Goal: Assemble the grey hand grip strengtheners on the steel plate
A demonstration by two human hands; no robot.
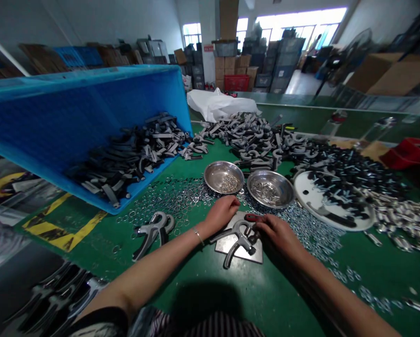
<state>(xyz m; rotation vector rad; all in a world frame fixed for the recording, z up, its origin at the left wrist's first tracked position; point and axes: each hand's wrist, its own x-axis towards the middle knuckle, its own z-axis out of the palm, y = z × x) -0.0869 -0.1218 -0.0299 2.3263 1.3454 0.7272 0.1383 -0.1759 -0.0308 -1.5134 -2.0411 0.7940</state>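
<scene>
A grey hand-grip assembly (238, 238) lies on a small metal plate (247, 253) on the green table. My left hand (221, 213) rests with curled fingers on the far left edge of the plate, beside the scattered washers (168, 199); what it pinches is hidden. My right hand (278, 231) presses on the right end of the assembly, its fingers closed on a small red-tipped tool or part. Just beyond my hands stand two steel bowls, the left bowl (223, 177) with small bits and the right bowl (270, 188) with pins.
A tilted blue crate (73, 117) spills dark handles at the left. One finished grip (153, 231) lies left of my arm. Piles of grey handles (252, 135), a white round tray (331, 206) with black parts, springs (406, 220) and a red tray (411, 152) fill the right.
</scene>
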